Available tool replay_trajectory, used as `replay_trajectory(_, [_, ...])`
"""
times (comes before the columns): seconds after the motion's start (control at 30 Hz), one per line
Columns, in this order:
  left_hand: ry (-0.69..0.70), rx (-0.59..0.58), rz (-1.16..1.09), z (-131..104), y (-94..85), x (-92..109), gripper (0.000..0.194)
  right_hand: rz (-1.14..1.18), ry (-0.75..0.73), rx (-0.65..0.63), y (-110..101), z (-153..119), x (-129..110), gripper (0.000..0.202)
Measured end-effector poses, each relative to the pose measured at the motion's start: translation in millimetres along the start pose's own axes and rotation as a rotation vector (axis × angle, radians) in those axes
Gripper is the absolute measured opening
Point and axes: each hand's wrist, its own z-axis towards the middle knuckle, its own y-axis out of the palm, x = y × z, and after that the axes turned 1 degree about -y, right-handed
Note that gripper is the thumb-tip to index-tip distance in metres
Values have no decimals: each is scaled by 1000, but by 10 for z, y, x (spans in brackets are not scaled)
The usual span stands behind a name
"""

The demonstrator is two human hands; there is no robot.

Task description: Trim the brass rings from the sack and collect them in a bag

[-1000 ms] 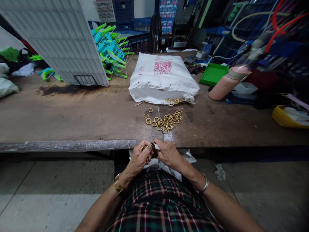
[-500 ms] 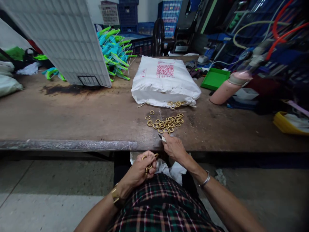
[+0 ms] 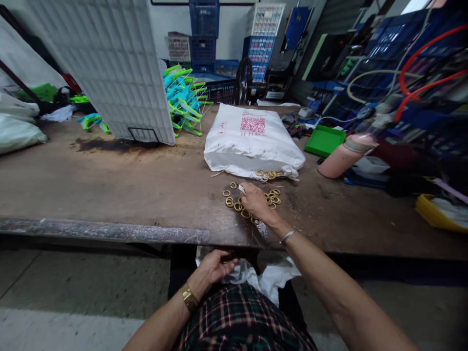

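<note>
Many brass-coloured rings lie loose in a cluster near the front of the wooden table. Over them reaches my right hand, its fingers closed around a small white tool, perhaps a small knife; its tip is hard to make out. The hand covers part of the cluster. Below the table edge, my left hand is palm up with loosely parted fingers, above a crumpled white plastic bag on my lap. No rings show in it now.
A white printed sack stands behind the cluster, more rings at its front edge. To the right are a pink bottle, a green tray and a yellow container. A white ribbed panel and blue-green clips stand left.
My right hand has moved forward from the table edge onto the rings. My left hand has loosened, and the rings it held are out of sight. The view has tilted up slightly.
</note>
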Motion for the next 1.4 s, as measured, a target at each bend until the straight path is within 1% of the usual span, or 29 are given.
replay_trajectory(0.17, [-16,-1,-7,25,1,-20,18,-65,65,-144,38,357,-37,28])
replay_trajectory(0.37, [-21,-9,0,9,-34,-18,21,-46,192,-246,138,554,-41,36])
replay_trajectory(0.5, [0,-10,-6,-23,-23,-19,12,-27,225,-257,181,594,-26,34])
replay_trajectory(0.6, [59,36,83,-58,7,-21,3,-9,208,-241,191,587,-16,35])
replay_trajectory(0.7, [88,86,189,-96,38,-19,14,-3,145,-215,173,571,-23,34])
replay_trajectory(0.8, [59,86,225,-181,57,-30,20,-8,79,-179,121,530,-51,31])
replay_trajectory(0.87, [41,35,272,-295,76,-43,16,36,17,-122,71,446,-80,27])
replay_trajectory(0.9, [47,-16,308,-369,91,-49,14,81,-22,-89,44,376,-96,25])
replay_trajectory(0.97, [153,-152,426,-529,137,-50,19,219,-104,-48,-8,172,-125,20])
replay_trajectory(1.0, [238,-188,464,-603,166,-43,23,307,-145,-45,-28,43,-137,20])
replay_trajectory(1.03, [338,-189,485,-665,197,-30,26,399,-179,-57,-43,-97,-147,19])
replay_trajectory(1.1, [519,-125,483,-739,258,12,32,558,-204,-98,-54,-381,-162,17])
replay_trajectory(1.17, [633,-68,476,-749,309,65,37,670,-185,-125,-46,-625,-178,13])
replay_trajectory(1.2, [659,-60,485,-736,329,89,40,713,-168,-134,-38,-721,-189,12])
replay_trajectory(1.27, [662,-80,536,-695,356,124,41,787,-140,-150,-20,-856,-219,10])
replay_trajectory(1.33, [646,-95,585,-656,371,135,39,851,-115,-163,-1,-930,-257,9])
replay_trajectory(1.4, [653,-85,594,-634,377,129,36,890,-65,-168,17,-967,-295,8])
